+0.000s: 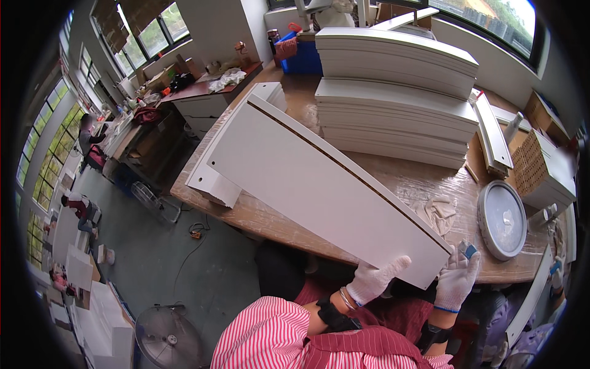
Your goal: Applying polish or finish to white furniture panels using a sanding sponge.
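A long white panel [313,190] with a dark groove along one edge lies aslant. Its far end rests on a stack of white boards [215,184], and its near end reaches toward me. My left hand [376,281], in a white knit glove, grips the near end, thumb on top and fingers partly hidden beneath. Beside the panel's near right corner is my right hand [456,281], also gloved. Its fingers are closed around a small blue-grey block [469,251], whose kind I cannot make out.
Tall stacks of white boards [393,117] stand at the table's back. A round grey lid-like tray [503,220] and a crumpled cloth [437,212] lie to the right. At far right a co-worker's gloved hand [557,273] is by another white board [530,296]. A fan [169,338] stands lower left.
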`<state>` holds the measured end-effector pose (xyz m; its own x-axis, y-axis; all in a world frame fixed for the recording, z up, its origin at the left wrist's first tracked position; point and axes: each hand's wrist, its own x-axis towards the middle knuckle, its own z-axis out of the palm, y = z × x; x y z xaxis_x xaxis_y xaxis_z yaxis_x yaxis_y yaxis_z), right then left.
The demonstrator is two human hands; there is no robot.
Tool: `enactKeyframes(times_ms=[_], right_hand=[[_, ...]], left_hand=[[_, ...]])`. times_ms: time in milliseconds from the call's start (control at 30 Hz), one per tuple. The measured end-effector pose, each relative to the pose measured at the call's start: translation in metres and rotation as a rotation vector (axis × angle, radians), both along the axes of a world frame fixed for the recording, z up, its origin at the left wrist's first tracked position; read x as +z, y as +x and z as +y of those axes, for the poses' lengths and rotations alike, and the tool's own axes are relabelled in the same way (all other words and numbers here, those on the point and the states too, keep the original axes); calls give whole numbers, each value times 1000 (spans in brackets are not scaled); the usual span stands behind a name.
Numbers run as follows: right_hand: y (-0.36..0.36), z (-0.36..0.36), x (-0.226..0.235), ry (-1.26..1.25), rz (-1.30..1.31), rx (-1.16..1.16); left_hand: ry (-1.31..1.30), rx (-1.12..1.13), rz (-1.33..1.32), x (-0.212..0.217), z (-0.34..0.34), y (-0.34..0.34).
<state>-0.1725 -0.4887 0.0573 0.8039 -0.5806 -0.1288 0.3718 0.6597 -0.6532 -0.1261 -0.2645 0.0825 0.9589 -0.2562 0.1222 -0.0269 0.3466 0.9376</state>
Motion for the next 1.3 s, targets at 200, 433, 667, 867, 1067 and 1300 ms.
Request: enactKeyframes(times_ms=[200,433,667,867,1067,1300], right_hand=[[15,2,2,72,1,-93],[33,7,14,35,81,-259],[40,-17,22,-532,207,-339],[16,-94,-14,-1033,465,-548],[8,-209,-28,-1735,885,-827],[7,-175,-9,-1947,899,-645]], left_hand=[[88,-24,21,-7,-3,-1],[-121,-19,63,21,22,9],[427,315,-446,22,65,26],[-250,241,57,31,71,52],[-247,290,88,23,59,48],[-229,249,57,23,45,38]])
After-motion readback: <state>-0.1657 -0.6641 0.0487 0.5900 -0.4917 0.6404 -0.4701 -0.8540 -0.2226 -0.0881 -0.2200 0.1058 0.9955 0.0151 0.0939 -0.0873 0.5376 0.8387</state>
